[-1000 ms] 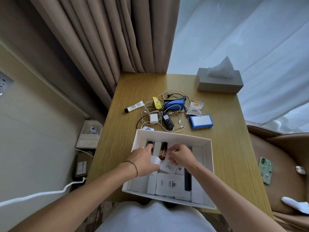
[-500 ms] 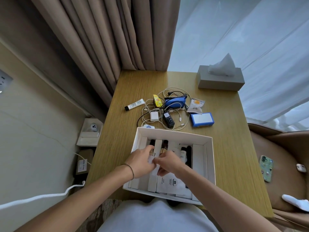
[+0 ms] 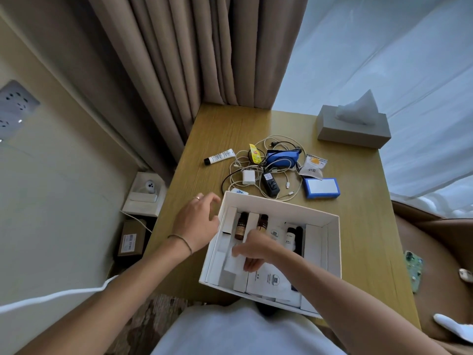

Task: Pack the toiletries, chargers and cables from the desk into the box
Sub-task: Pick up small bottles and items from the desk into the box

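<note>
A white box point(image 3: 334, 249) sits at the desk's near edge and holds brown bottles point(image 3: 241, 226), dark bottles and white packets. My right hand point(image 3: 256, 252) is inside it, fingers pinched on a white packet point(image 3: 234, 265) near the left side. Just outside the box's left wall hovers my left hand point(image 3: 197, 221), fingers spread and holding nothing. Beyond the box lie tangled white cables point(image 3: 266, 172), a white charger point(image 3: 247, 177), a black adapter point(image 3: 270, 185), a blue pouch point(image 3: 281, 158), a white tube point(image 3: 219, 156), a yellow sachet point(image 3: 255, 153), a snack packet point(image 3: 312, 167) and a blue-edged box point(image 3: 321, 187).
A grey tissue box point(image 3: 354, 130) stands at the desk's far right. Curtains hang behind the desk. A brown chair with a phone point(image 3: 413, 270) is on the right. Left of the desk, a small white stand point(image 3: 144, 196) and a cardboard parcel point(image 3: 130, 238) sit on the floor.
My left hand has come out of the box and opened beside its left wall. My right hand has shifted left inside the box, still on the white packet.
</note>
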